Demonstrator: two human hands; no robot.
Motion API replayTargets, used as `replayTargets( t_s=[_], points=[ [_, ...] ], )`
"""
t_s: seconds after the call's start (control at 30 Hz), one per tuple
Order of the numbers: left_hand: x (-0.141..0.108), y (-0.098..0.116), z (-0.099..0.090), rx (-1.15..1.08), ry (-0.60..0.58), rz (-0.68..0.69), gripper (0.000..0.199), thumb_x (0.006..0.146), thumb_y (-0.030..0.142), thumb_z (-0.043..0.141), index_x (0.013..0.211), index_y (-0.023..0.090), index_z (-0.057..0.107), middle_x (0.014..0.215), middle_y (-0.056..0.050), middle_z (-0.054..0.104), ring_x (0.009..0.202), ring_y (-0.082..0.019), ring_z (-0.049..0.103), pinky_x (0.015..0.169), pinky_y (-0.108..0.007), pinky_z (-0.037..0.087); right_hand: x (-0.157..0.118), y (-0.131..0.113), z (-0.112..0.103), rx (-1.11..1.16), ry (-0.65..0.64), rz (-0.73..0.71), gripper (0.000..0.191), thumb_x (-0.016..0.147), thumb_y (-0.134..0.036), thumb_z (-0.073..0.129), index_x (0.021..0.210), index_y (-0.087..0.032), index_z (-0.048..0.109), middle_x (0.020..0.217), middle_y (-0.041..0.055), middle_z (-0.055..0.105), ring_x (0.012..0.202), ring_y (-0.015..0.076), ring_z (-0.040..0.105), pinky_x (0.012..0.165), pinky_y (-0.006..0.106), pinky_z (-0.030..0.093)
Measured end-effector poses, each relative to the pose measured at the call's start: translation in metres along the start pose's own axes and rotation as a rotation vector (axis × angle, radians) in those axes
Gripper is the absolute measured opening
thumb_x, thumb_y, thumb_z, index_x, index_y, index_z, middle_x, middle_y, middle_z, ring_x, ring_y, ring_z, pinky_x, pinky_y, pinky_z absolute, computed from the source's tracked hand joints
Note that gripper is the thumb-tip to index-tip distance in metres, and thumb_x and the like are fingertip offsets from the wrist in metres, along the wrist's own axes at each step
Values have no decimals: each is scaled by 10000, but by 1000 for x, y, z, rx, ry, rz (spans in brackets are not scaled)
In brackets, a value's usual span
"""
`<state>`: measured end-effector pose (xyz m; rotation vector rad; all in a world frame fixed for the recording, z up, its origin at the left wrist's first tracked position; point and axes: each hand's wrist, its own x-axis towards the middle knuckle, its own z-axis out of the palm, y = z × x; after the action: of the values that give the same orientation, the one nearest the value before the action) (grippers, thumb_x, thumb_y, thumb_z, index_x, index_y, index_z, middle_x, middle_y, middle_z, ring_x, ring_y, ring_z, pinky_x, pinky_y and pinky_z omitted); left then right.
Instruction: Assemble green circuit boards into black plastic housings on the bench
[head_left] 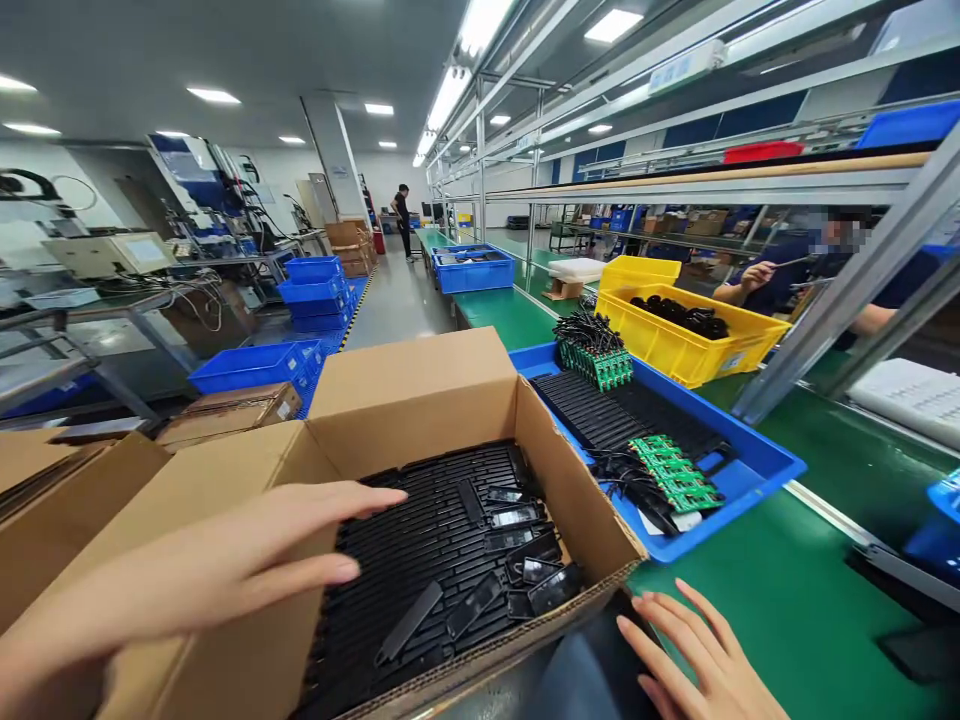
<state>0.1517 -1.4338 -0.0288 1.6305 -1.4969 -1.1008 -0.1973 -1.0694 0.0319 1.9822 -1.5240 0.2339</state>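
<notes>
My left hand [300, 550] reaches over an open cardboard box [420, 455], thumb and forefinger apart with nothing between them. Inside, rows of black plastic strips [405, 545] lie tightly packed. Several loose black pieces [517, 540], some with glossy faces, rest on top at the right. My right hand [690, 650] is beside the box's near right corner, its fingers spread above the bench edge. A dark object [626, 610] shows by its fingertips; I cannot make out what it is or whether they touch it.
A blue tray [757, 460] beside the box carries green circuit boards [675, 475] with black cables and more black strips. Behind it stands a yellow bin [660, 355] of black parts. Metal posts [817, 330] rise from the green bench [810, 590]. A co-worker's hand [756, 277] shows across the bench.
</notes>
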Motion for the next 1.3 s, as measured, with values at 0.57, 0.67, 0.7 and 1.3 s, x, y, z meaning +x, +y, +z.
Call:
replayTargets(
  t_s=[0.57, 0.67, 0.7, 1.3],
  points=[
    [-204, 343, 358, 549, -1463, 1612, 377, 833, 419, 533, 1191, 346, 628, 1278, -8, 591, 1183, -274, 531, 1058, -375, 372, -174, 25, -83, 18, -449, 991, 362, 828, -123, 496, 1171, -229, 545, 1115, 95, 588, 1076, 229, 548, 1062, 562, 332],
    [-275, 340, 422, 682, -1507, 1890, 418, 866, 329, 504, 1275, 262, 559, 1343, -74, 540, 1233, -281, 491, 1069, -412, 342, -218, 48, -92, -39, -477, 1179, 415, 833, -127, 498, 1239, -206, 530, 1225, 134, 538, 1154, 271, 501, 1034, 525, 377],
    [-297, 334, 443, 793, -1507, 1918, 510, 838, 351, 564, 1333, 244, 500, 1413, -103, 471, 1283, -301, 440, 1084, -435, 314, -235, 58, -93, -65, -478, 1234, 417, 846, -130, 484, 1257, -191, 524, 1252, 147, 524, 1171, 282, 490, 1022, 507, 394],
    [-392, 205, 505, 577, -1393, 1768, 1108, 664, 633, 714, 1499, 236, 104, 1537, -250, 143, 1420, -421, 83, 1073, -694, 119, -309, 159, -149, -88, -157, 1283, 339, 956, -309, 391, 1167, -159, 610, 1149, 136, 627, 1052, 256, 593, 925, 429, 488]
  ],
)
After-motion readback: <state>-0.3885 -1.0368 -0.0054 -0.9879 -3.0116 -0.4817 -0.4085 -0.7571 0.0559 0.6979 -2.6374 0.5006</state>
